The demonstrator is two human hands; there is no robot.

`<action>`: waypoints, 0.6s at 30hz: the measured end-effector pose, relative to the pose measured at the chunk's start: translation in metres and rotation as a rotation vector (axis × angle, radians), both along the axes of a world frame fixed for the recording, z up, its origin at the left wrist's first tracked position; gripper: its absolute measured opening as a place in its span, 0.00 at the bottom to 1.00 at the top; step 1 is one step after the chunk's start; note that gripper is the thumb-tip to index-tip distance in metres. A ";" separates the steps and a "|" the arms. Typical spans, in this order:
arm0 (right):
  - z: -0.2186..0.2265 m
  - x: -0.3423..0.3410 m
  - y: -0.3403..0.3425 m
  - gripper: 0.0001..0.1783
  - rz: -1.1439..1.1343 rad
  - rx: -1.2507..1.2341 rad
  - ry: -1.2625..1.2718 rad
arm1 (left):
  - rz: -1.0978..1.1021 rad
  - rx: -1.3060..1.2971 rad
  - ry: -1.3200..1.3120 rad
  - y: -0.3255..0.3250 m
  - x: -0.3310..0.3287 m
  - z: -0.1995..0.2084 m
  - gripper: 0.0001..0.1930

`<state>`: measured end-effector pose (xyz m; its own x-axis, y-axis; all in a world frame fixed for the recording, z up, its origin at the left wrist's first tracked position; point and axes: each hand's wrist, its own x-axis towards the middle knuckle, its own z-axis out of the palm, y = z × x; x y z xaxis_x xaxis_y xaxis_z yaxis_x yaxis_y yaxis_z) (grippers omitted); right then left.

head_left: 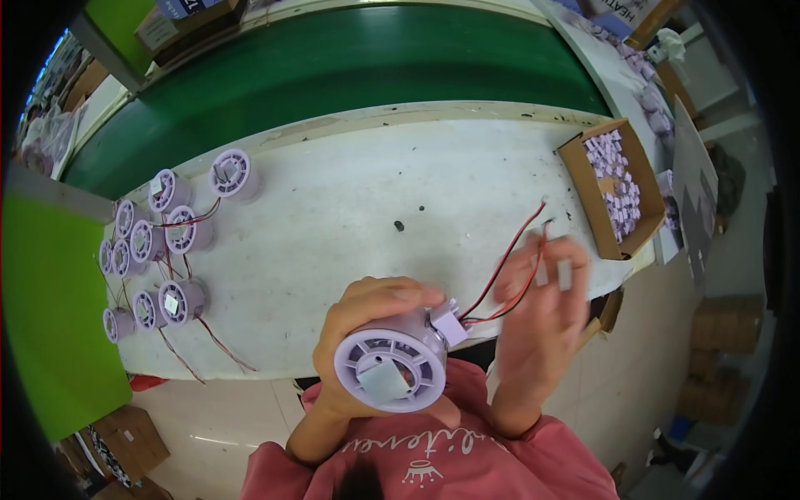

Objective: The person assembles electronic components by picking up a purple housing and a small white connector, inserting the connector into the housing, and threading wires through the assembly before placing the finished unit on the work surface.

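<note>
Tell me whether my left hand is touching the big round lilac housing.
Touching. The head view shows the left hand wrapped around the lilac housing, lying against its upper and left sides with no gap showing.

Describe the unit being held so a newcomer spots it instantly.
At the near edge of the white table, find the left hand. It grips a round, spoked lilac housing bearing a pale square. Unlike the similar housings grouped at left, this one is in hand.
</note>
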<state>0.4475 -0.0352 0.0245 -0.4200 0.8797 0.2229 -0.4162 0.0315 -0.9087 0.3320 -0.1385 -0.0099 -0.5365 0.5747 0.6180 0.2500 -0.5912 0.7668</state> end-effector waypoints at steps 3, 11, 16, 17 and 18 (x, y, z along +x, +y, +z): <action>0.030 0.028 0.052 0.21 -0.427 0.545 -0.071 | -0.132 -0.056 -0.021 -0.002 -0.006 0.004 0.52; 0.052 -0.021 0.015 0.27 0.493 0.500 -0.219 | -0.467 -0.123 -0.210 -0.001 0.015 0.015 0.34; 0.055 -0.016 -0.006 0.20 0.678 0.107 -0.156 | -0.620 -0.395 -0.209 -0.019 0.008 0.009 0.33; 0.052 -0.017 -0.008 0.20 0.683 0.093 -0.159 | -0.615 -0.416 -0.217 -0.023 0.008 0.007 0.33; 0.047 -0.018 -0.011 0.17 0.631 0.226 -0.077 | -0.609 -0.437 -0.225 -0.028 0.007 0.004 0.34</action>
